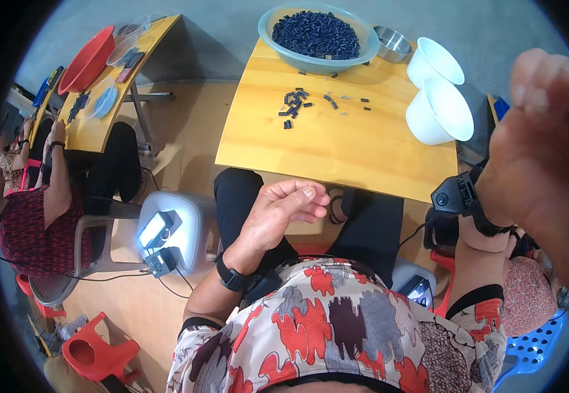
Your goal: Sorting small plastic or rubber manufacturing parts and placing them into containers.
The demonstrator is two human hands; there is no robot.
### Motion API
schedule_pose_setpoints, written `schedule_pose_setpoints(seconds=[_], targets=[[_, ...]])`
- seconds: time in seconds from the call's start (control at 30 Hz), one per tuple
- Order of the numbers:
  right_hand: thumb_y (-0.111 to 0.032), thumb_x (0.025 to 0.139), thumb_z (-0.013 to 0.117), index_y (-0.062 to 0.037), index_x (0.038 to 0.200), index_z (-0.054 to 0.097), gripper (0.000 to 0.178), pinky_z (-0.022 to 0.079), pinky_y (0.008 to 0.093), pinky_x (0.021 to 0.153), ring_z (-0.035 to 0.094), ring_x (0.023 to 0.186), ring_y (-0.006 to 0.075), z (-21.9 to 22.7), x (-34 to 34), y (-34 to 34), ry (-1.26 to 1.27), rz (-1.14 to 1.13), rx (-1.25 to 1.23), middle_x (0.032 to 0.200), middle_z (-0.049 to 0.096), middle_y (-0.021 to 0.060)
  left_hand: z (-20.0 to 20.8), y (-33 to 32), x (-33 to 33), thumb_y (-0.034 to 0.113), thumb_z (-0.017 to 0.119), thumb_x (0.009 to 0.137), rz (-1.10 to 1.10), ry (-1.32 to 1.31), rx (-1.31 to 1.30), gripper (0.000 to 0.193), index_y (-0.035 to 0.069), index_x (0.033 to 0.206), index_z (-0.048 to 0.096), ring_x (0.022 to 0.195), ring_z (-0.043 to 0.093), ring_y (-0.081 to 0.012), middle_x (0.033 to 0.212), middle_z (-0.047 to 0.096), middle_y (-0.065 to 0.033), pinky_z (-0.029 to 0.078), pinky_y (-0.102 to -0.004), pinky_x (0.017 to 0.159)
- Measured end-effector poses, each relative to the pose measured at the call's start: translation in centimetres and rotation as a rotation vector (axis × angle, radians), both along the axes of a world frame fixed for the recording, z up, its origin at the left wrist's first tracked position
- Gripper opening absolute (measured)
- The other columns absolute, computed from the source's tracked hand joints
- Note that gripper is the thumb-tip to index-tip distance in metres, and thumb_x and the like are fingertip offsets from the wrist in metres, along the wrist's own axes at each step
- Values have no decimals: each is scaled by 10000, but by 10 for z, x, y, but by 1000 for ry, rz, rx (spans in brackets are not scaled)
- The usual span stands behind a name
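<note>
My left hand (288,208) is over my lap, just short of the table's near edge. Its fingers are curled and the thumb presses against the index finger; anything between them is too small or hidden to make out. Raised at the right, very close to the camera, my right hand (532,154) looks large and blurred, its thumb spread wide from the fingers, and no object shows in it. On the wooden table (258,147) lies a loose pile of small dark cylindrical pieces (294,103). A few more pieces (330,101) and clear bits are scattered to its right.
A wide basin (271,49) heaped with dark pieces stands at the table's far edge, beside a steel bowl (392,44). Two white tubs (436,114) are at the right. Leftward, a person (42,216) sits at another table with a red basin (88,62); a plastic stool (193,223) holds a lit lamp.
</note>
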State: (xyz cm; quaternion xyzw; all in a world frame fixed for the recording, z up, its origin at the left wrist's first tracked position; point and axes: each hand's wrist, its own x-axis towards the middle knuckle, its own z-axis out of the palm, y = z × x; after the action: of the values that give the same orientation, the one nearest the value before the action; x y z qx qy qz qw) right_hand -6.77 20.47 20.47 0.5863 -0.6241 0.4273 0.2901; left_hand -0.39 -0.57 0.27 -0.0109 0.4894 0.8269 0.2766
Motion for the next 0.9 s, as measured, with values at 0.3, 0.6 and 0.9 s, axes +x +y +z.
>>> schedule_pose_setpoints(seconds=[0.3, 0.6, 0.9], targets=[[-762, 664, 510, 81, 1269, 391, 1045, 438, 289, 690, 540, 780, 205, 3, 15, 14, -1, -83, 17, 1013, 584, 169, 0, -2, 8, 174, 542, 902, -29, 19, 29, 239, -23, 1018, 611, 775, 651, -177, 926, 656, -135, 541, -293, 700], [-802, 641, 471, 85, 1255, 408, 1081, 442, 294, 693, 544, 784, 217, 22, 20, 77, -102, -203, 44, 1017, 581, 178, 3, 3, 4, 177, 522, 914, -65, 27, 24, 246, -27, 1020, 608, 779, 651, -172, 926, 651, -124, 538, -285, 707], [-56, 803, 645, -44, 1031, 627, 229, 428, 184, 636, 535, 723, 45, -66, -14, 10, -316, -511, 157, 847, 609, 3, -13, -6, 2, 178, 534, 907, -12, 16, 17, 244, -23, 1025, 607, 775, 653, -174, 919, 654, -125, 547, -280, 684]])
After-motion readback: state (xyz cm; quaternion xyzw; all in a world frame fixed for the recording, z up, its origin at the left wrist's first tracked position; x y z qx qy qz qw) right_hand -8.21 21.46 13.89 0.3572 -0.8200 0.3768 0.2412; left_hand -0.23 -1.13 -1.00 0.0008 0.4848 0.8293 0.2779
